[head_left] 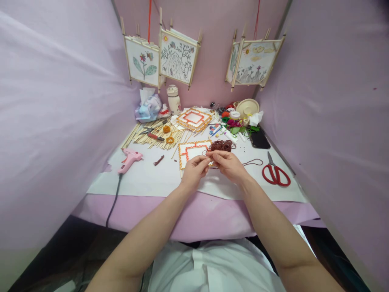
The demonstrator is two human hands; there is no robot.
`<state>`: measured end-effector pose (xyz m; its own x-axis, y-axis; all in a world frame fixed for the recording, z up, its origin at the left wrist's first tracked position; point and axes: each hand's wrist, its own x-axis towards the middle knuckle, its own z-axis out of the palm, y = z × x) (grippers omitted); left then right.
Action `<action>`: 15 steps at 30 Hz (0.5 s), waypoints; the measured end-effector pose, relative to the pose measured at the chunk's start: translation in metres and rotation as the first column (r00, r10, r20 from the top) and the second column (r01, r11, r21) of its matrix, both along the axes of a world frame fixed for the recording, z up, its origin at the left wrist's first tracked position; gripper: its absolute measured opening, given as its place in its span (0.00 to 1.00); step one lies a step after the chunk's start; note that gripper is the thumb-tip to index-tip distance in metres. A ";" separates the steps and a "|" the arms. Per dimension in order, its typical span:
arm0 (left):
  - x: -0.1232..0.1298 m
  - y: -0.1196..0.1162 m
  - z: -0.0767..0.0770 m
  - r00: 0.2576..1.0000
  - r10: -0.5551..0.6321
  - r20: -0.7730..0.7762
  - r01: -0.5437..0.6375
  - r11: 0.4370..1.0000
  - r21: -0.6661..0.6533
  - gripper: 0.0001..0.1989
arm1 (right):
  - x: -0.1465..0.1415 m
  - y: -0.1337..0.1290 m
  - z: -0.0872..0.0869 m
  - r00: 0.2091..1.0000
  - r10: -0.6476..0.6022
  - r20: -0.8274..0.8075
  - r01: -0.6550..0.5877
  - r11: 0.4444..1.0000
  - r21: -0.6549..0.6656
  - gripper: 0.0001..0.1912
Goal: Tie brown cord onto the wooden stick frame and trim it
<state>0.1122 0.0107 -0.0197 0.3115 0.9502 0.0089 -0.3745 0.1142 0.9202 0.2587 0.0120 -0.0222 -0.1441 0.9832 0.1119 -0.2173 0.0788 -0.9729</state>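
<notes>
My left hand [196, 169] and my right hand [226, 163] meet fingertip to fingertip over the near part of the table. Both are closed in a pinch on thin brown cord, mostly covered by the fingers. Just beyond them lies a loose bundle of brown cord [223, 145], and a loop of it [253, 162] trails out to the right of my right hand. Partly hidden beneath my hands is a square stick frame [183, 151] edged in yellow-orange cord, with an orange-red cord pattern inside.
A pink glue gun [130, 160] lies left, red-handled scissors [276, 172] right, near a black phone [259, 138]. Behind are thin sticks [142, 140], pliers [154, 136], another decorated frame [194, 119], a bottle [174, 100] and coloured cords [234, 123]. Picture lanterns [178, 56] hang above.
</notes>
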 end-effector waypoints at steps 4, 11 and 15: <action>0.000 -0.001 0.001 1.000 -0.009 0.004 0.009 1.000 -0.010 0.12 | -0.001 -0.001 0.002 0.995 0.058 -0.077 -0.062 0.997 -0.046 0.17; 0.000 -0.002 0.005 1.000 -0.012 0.018 0.013 0.999 -0.038 0.13 | -0.002 -0.002 0.004 0.988 0.074 -0.138 -0.083 0.995 -0.058 0.14; 0.000 -0.002 0.004 1.000 -0.020 0.009 0.021 0.999 -0.037 0.13 | -0.003 -0.001 0.001 0.987 0.073 -0.144 -0.081 0.996 -0.049 0.13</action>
